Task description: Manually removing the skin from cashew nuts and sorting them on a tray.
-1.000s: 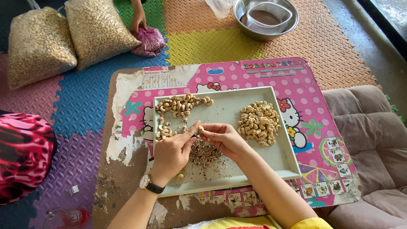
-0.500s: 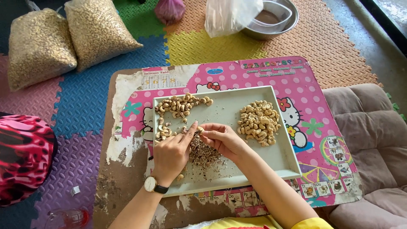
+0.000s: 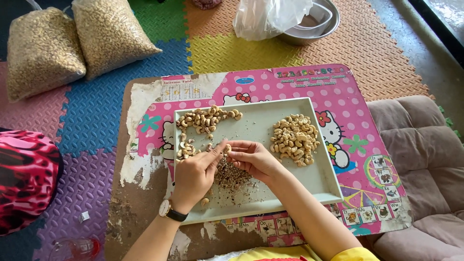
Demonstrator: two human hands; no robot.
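Over the middle of a pale rectangular tray [image 3: 319, 188], my right hand [image 3: 253, 157] pinches a single cashew nut [image 3: 226, 148] at its fingertips. My left hand [image 3: 195, 174], with a wristwatch on it, is curled, and its thumb and fingertips press on the same nut. Whether the left fist also holds a tool is hidden. Right under both hands lies a heap of brown skins and crumbs [image 3: 232, 176]. A pile of pale cashews [image 3: 295, 139] sits on the tray's right side. Another pile [image 3: 208, 119] lies at its far left corner, and a few nuts [image 3: 186, 151] lie by my left hand.
The tray rests on a low pink cartoon-print table [image 3: 299, 84] with worn edges. Two big clear bags of cashews [image 3: 43, 48] [image 3: 111, 34] lie on the coloured foam mats at the far left. A white plastic bag [image 3: 268, 17] covers part of a steel bowl [image 3: 324, 24]. A beige cushion [image 3: 420, 145] lies to the right.
Another person's hand and a purple bag at the top have left the view. A white plastic bag has come in over the steel bowl. My hands have barely moved.
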